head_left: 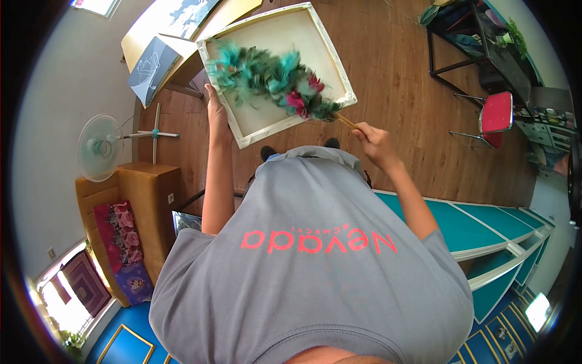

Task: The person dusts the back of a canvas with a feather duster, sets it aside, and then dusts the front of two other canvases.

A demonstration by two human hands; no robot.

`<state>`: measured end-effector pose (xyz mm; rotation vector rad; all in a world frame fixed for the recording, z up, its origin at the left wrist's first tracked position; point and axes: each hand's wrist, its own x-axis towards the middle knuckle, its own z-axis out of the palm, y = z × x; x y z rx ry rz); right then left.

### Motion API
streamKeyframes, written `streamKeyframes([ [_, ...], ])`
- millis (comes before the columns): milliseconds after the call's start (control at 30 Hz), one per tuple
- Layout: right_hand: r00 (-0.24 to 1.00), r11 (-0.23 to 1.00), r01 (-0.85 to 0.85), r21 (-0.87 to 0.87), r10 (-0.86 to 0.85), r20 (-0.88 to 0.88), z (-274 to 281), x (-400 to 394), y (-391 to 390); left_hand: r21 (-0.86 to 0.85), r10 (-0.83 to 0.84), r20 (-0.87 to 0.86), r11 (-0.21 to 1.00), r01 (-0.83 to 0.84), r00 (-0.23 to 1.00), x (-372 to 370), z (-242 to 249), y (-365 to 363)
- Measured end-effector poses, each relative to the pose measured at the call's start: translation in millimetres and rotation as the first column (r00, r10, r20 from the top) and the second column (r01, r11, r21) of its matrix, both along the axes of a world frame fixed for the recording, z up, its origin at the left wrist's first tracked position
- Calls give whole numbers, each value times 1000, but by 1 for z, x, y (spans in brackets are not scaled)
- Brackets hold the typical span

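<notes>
My left hand grips the left edge of a square canvas frame, whose pale back and wooden border face me. In my right hand is the thin wooden handle of a feather duster. Its green, teal and magenta feathers lie across the back of the canvas, reaching from the lower right corner to the left side. The fingers of my right hand are closed round the stick just outside the frame. My left fingertips are partly hidden by the frame.
A table with pictures stands at the upper left, a white fan and brown sofa below it. To the right are a red chair, a dark desk and teal glass-topped shelves.
</notes>
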<state>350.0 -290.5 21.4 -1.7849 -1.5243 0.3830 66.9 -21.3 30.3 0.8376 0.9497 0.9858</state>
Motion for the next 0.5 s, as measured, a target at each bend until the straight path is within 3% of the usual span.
streamKeyframes([
  [67, 992, 994, -108, 14, 106, 65, 15, 22, -3, -54, -81, -12, 995, 80, 997, -4, 7, 5],
  [133, 989, 990, -142, 10, 141, 49, 18, 43, -10, -32, -52, -15, 998, 52, 999, 0, 10, 6],
  [200, 984, 984, -176, 7, 176, 33, 28, 59, -14, 93, -170, -138, 979, 184, 976, -13, -9, 20],
  [267, 926, 945, -299, -133, 321, 196, 48, 73, -14, -239, -349, 169, 893, 382, 922, -33, -53, 58],
  [333, 916, 938, -322, -131, 344, 208, 64, 78, -14, -238, -274, 204, 917, 319, 940, 4, 22, 13],
  [500, 874, 922, -366, -126, 387, 293, 77, 82, -12, -243, -323, 147, 904, 350, 935, 2, 14, 25],
])
